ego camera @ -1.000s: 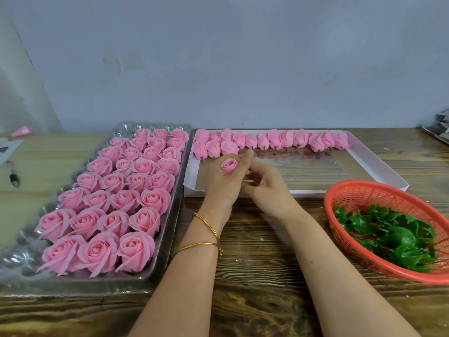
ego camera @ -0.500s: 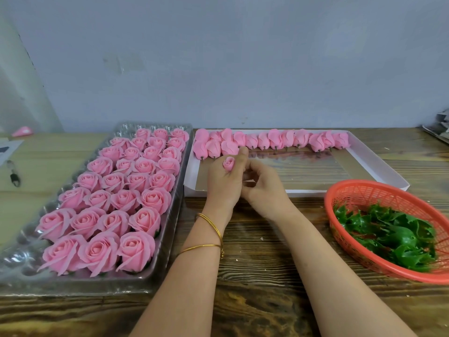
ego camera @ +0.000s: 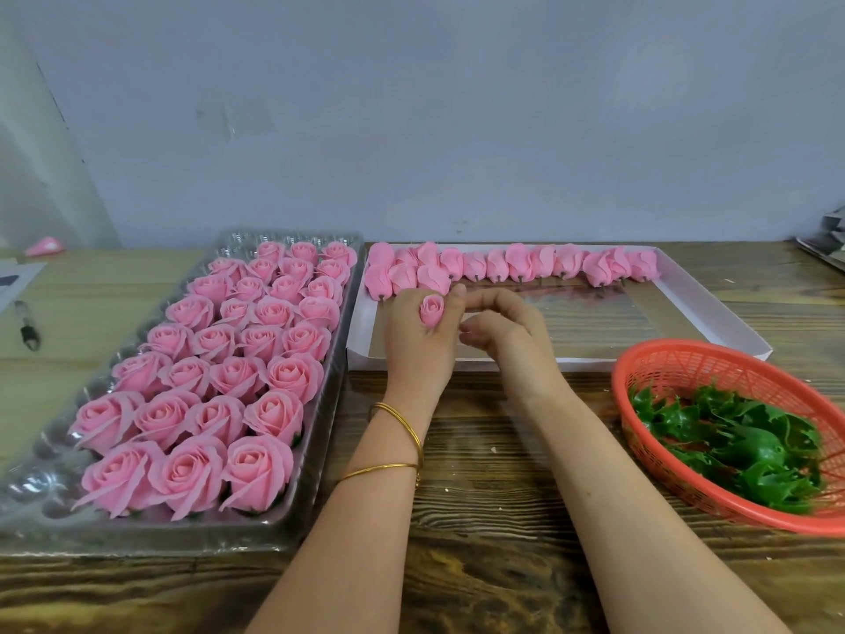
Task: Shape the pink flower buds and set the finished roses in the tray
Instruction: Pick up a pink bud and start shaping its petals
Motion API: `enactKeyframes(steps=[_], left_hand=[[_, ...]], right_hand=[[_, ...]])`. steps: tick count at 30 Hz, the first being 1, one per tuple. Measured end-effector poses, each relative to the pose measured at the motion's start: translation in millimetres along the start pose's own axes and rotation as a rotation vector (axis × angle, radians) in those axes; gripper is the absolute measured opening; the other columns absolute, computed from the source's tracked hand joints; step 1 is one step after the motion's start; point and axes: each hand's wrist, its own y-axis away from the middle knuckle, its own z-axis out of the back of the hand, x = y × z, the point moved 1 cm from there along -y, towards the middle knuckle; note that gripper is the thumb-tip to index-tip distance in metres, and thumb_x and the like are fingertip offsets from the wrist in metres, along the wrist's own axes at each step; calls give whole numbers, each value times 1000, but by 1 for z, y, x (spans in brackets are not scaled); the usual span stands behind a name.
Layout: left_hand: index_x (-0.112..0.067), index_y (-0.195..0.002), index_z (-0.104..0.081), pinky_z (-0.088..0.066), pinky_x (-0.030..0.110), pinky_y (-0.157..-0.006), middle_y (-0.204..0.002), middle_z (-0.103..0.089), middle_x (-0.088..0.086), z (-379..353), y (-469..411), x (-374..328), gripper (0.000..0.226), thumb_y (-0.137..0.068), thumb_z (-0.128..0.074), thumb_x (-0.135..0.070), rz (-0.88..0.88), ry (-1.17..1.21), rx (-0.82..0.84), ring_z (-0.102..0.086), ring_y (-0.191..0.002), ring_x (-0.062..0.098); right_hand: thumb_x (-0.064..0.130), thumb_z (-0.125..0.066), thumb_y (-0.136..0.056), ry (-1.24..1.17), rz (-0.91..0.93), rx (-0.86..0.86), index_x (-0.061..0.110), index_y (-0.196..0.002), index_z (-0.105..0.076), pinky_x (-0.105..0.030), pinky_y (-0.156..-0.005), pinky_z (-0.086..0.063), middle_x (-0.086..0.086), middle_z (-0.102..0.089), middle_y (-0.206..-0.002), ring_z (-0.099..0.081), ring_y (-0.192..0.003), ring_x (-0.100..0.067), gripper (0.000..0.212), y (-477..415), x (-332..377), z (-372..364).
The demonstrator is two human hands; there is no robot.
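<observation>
Tabletop [ego camera: 480, 450], right hand [ego camera: 507, 340] looser than before

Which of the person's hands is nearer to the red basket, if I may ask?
Right. The right hand sits just left of the red basket, over the white box; the left hand, holding a pink bud, is farther left.

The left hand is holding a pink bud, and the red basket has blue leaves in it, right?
Nearly. The head view shows the left hand holding the pink bud, but the leaves in the red basket are green, not blue.
</observation>
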Motion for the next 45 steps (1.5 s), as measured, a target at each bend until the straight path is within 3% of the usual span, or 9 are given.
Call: enactKeyframes(steps=[3, 8, 11, 20, 24, 31, 35, 39, 45], left_hand=[[-13, -60, -50, -36, 24, -51, -55, -50, -4, -2, 2, 3, 34, -93, -60, -16, 18, -113, 47, -44, -53, 6], [-32, -53, -40, -33, 8, -50, -47, -51, -24, -6, 6, 0, 48, -91, -66, -17, -57, -116, 87, -48, -52, -7], [-32, -52, -38, -30, 7, -48, -44, -47, -22, -6, 5, 2, 51, -91, -66, -15, -70, -110, 81, -46, -48, -6], [-37, -57, -50, -33, 6, -52, -47, -51, -22, -5, 6, -3, 44, -93, -63, -14, -102, -106, 102, -51, -54, -7], [-18, -72, -68, -36, 4, -56, -55, -54, -21, -5, 7, -4, 23, -94, -62, -14, -109, -88, 125, -55, -61, -9], [-26, -61, -54, -33, 8, -52, -48, -49, -18, -6, 8, -4, 36, -93, -62, -11, -125, -134, 97, -51, -55, -4], [-14, -64, -54, -34, 15, -53, -56, -48, -10, -4, 6, -1, 30, -94, -57, -14, -44, -168, 83, -46, -55, 5], [-7, -63, -53, -34, 15, -55, -59, -44, -6, -4, 3, -3, 35, -96, -57, -19, -37, -176, 12, -44, -62, 5], [3, -71, -57, -48, 42, -75, -79, -60, 22, -4, 1, -1, 42, -99, -51, -28, 59, -44, -14, -59, -83, 32]], right_hand=[[26, -66, -77, -17, 9, 11, 10, -85, -63, -33, -82, -52, -4, -66, -85, -62, -84, -14, 18, 2, 0, -2], [9, -67, -89, 16, 39, 8, -14, -88, -56, -46, -87, -52, -12, -62, -80, -60, -83, -20, 26, 1, -2, -4], [6, -69, -87, 39, 44, 9, -15, -87, -56, -48, -84, -52, -13, -62, -78, -60, -82, -21, 25, 1, -1, -5], [5, -71, -86, 113, 62, 6, -7, -92, -62, -21, -67, -52, 4, -68, -70, -62, -74, -10, 16, 2, -2, -5], [7, -71, -85, 125, 44, -5, -1, -99, -64, -21, -67, -51, -9, -65, -85, -61, -84, -17, 18, 1, -2, -5], [2, -62, -89, 95, 32, 28, -5, -88, -61, -27, -74, -47, -11, -60, -80, -58, -84, -18, 7, 3, 0, -8], [12, -52, -96, -18, -28, 25, -9, -96, -63, -32, -81, -49, -11, -64, -88, -61, -84, -15, 24, 2, -1, -5], [-2, -46, -84, -7, -40, 6, 0, -95, -66, -42, -91, -51, -9, -68, -89, -62, -87, -17, 23, 1, 0, -3], [-26, -55, -73, 135, 39, 142, 11, -84, -63, -21, -67, -54, -5, -65, -77, -63, -70, -8, 38, -1, -3, 0]])
